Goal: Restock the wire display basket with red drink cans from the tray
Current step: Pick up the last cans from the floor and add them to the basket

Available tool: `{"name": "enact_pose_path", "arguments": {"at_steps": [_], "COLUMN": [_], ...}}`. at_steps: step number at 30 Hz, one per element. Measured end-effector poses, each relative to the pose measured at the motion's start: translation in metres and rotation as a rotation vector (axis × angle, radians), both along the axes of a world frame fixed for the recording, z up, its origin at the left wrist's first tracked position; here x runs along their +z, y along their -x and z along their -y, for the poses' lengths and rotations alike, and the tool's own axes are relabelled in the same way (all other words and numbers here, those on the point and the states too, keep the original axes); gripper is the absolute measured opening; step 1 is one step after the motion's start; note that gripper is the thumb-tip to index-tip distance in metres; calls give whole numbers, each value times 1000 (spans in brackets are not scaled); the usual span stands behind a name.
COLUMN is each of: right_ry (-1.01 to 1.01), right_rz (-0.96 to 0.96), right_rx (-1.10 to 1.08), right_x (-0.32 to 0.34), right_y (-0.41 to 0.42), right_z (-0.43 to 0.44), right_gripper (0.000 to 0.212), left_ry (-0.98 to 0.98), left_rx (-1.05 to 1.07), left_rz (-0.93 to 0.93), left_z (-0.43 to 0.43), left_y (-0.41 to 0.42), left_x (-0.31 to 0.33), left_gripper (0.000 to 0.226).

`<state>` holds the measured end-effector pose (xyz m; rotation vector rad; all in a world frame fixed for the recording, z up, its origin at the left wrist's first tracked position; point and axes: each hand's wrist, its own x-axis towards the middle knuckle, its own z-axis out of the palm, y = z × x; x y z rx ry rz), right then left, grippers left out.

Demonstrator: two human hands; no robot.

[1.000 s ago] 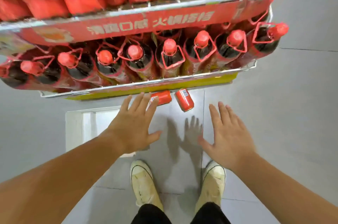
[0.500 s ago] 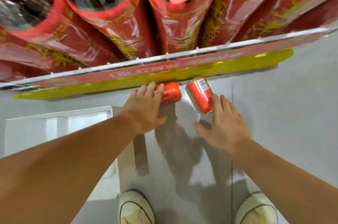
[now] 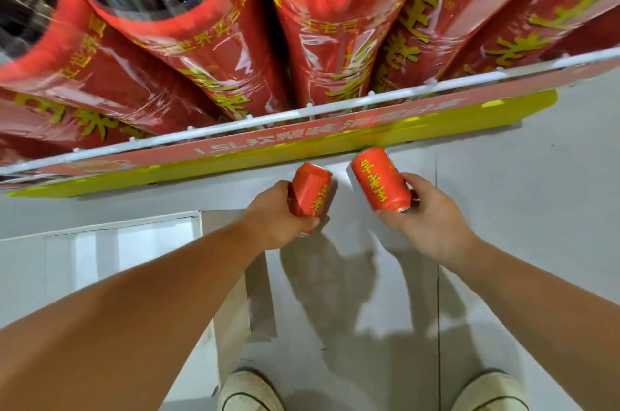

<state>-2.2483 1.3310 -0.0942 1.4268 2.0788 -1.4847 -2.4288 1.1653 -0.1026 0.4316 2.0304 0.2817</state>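
My left hand (image 3: 280, 214) grips a red drink can (image 3: 310, 189) with yellow characters, held tilted just above the grey floor. My right hand (image 3: 427, 212) grips a second red can (image 3: 380, 180), also tilted, a short way to the right of the first. Both cans sit just below the front edge of the wire display rack (image 3: 302, 115), whose white wire rail runs across the view. The rack's lowest shelf is packed with large red-wrapped bottles (image 3: 208, 51). No tray is identifiable.
A red price strip (image 3: 268, 145) and a yellow base board (image 3: 469, 112) line the rack's front. A flat white panel (image 3: 100, 253) lies on the floor at left. My two white shoes (image 3: 250, 390) stand on the grey tiles below.
Both hands have closed round the two cans and lifted them off the floor. My head has dropped closer to the rack, so the bottles fill the top.
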Motion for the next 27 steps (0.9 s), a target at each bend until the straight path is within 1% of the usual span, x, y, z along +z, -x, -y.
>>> {"name": "enact_pose_path", "arguments": {"at_steps": [1,3,4,7,9,11,14,16,17,18,20,21,23,24,25,26,27], "right_ry": [46,123,158,203,199,232,383,500,547,593,678,717,757,772,792,795,796], "right_rz": [-11,-19,-29,-86,-122,-166,-283,-328,-332,-333,-351,-374,-401,-400,-396,-395,-390], "right_rx": [-25,-50,-64,-106,-160,-222,-342,-391,-400,-402,-416,-417,-448,-465,-483,-486,-492], "right_x": [3,7,10,26,38,51,75,96,105,115,138,152,182,198,215,233,252], "right_y": [-2,-6,-7,-11,-14,-17,-23,-25,-26,-27,-28,-27,-26,-26,-25,-24,-22], "right_z": [-1,-3,-4,-8,-12,-15,-19,-22,-24,-26,-26,-24,-21,-20,-18,-16,-15], "right_gripper": [45,61,66,67,66,61,42,29,30,37,61,62,53,61,73,77,72], "left_ry": [-12,-36,-51,-100,-113,-138,-184,-213,-227,-239,-266,-278,-302,-312,-321,-331,-344], "left_rx": [58,186,241,363,396,418,447,477,491,503,506,497,481,478,476,466,450], "left_rz": [62,181,225,309,340,350,366,388,395,397,404,411,418,418,413,407,405], "left_z": [2,6,8,17,23,27,29,29,29,29,31,32,33,33,32,30,28], "left_y": [-2,-7,-10,-19,-25,-29,-35,-40,-43,-47,-54,-57,-62,-64,-66,-68,-70], "left_x": [2,8,12,22,31,41,67,89,102,115,142,157,188,203,219,238,255], "left_gripper": [67,64,64,64,63,58,48,54,57,59,66,71,78,78,79,78,78]}}
